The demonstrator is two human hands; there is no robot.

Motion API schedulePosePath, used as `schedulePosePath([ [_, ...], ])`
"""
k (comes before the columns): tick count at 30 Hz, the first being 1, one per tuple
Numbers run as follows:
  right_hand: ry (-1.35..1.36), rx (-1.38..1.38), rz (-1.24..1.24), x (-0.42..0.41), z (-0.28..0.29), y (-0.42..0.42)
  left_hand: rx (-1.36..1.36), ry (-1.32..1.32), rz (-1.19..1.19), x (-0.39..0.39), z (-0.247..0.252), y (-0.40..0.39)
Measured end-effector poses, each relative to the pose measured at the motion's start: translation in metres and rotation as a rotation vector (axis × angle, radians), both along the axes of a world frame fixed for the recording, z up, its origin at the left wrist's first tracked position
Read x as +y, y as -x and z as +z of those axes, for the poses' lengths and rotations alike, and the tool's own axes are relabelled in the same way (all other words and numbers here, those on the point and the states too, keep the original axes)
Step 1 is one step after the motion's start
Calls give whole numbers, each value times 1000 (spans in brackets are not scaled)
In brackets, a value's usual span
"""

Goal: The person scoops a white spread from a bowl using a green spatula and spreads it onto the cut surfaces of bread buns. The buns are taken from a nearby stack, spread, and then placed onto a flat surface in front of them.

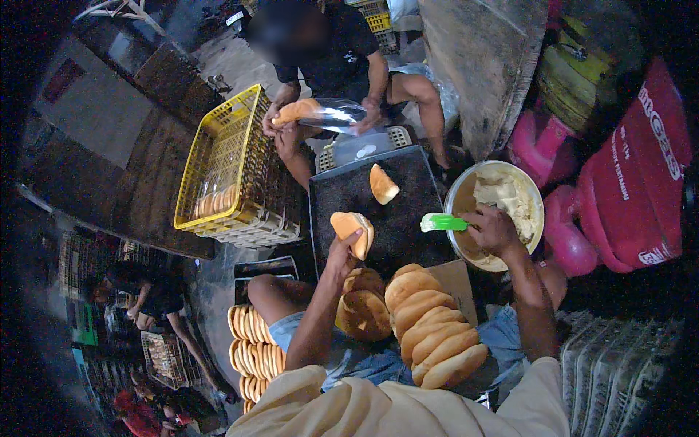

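Note:
My left hand (343, 255) grips a bread bun (349, 226), folded over with a pale layer showing along its edge. A green spatula (445, 222) with pale cream on its tip is in my right hand (491, 232), over the left part of a round tub (538, 191). Thick pale cream (510, 199) coats the tub's inside. On the dark work surface (404, 232) in front of me lies a wedge-shaped bun (384, 184). A row of golden buns (431, 328) leans together at my lap, beside more round bread (363, 314).
Opposite sits a co-worker (333, 65) holding a bun in a clear plastic bag (341, 113). Stacked crates topped by a yellow one (256, 125) stand left, with packed buns inside. Pink gas cylinders (573, 235) flank the tub. More buns (254, 355) are stacked at lower left; other people are beyond.

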State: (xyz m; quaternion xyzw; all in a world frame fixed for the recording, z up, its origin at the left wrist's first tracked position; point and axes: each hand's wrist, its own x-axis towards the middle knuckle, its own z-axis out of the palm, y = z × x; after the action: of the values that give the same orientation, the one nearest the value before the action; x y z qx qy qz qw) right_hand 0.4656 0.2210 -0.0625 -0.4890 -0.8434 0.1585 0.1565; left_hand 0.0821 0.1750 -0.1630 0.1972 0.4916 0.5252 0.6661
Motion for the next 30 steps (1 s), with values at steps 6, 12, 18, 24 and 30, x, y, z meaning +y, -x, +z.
schedulePosePath([
  [6, 75, -26, -16, 7, -13, -14, 462, -145, -97, 25, -43, 16],
  [12, 19, -45, 0, 10, -31, -28, 1974, -154, -887, 45, -44, -23],
  [18, 52, -16, 44, 16, -9, -16, 1468, 186, -944, 121, -38, 45],
  [24, 59, -121, -62, 22, -19, -50, 1414, -342, -802, 71, -3, 12],
  [30, 186, -265, -238, 17, -75, -83, 1756, -351, -775, -75, 63, -22],
])
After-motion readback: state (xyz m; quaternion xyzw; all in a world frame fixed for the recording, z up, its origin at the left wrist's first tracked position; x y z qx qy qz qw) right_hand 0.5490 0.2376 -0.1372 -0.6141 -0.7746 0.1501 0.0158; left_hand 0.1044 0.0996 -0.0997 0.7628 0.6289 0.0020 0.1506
